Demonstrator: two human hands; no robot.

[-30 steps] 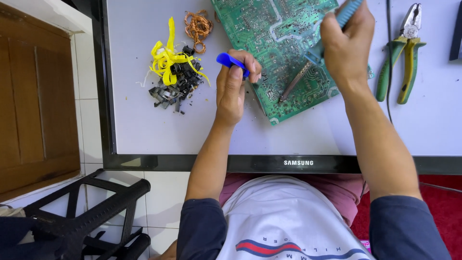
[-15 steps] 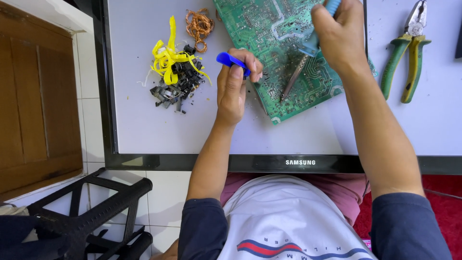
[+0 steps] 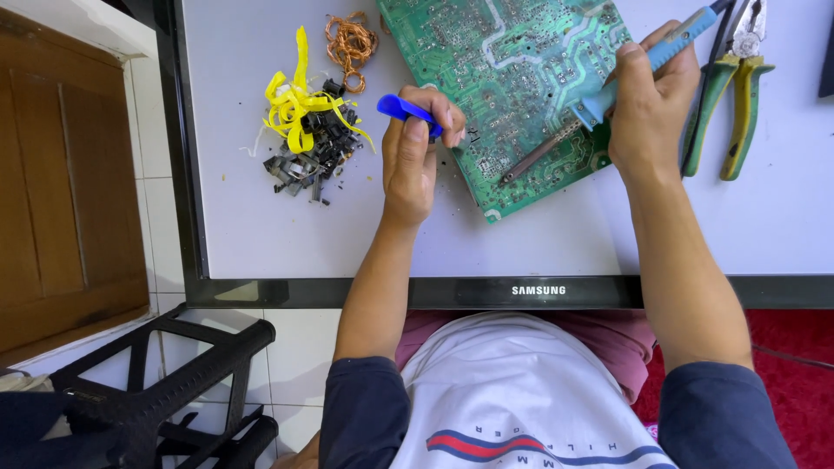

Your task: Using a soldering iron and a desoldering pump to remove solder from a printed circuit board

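My left hand grips a blue tool at the green circuit board's left edge. Right hand holds the soldering iron, tip on the board. Pliers just beside it; scrap pile left.

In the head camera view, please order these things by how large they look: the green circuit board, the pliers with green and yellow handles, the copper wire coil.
1. Green circuit board, clearly the largest, though partly cut off at the top edge.
2. Pliers, also partly cut off.
3. Copper wire coil, the smallest.
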